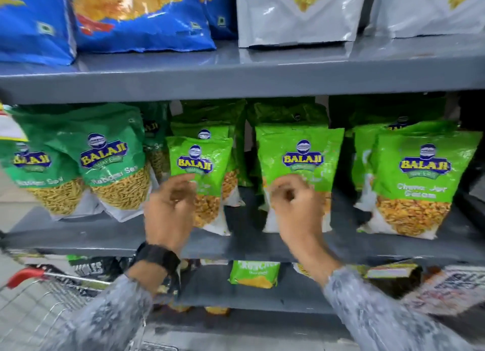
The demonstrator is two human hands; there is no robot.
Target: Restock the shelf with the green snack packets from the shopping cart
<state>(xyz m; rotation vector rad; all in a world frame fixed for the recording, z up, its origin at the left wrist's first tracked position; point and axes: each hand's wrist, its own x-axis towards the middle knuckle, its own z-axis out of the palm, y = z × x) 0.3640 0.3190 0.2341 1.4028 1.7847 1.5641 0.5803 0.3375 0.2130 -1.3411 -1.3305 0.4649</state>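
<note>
Both curled: left hand [170, 206] and right hand [294, 203], seemingly pinching green packets [200, 172] on shelf [78, 239].

Light green snack packets stand upright in rows on the grey middle shelf [252, 243], fronts outward, each with a blue and yellow logo above a window of orange-yellow snack. One small front packet [200, 177] stands left of centre with more lined up behind it. A larger packet [299, 172] stands just beside it to the right, and another [417, 180] stands near the shelf's right end. The shopping cart [39, 295], wire with a red handle, shows at lower left.
</note>
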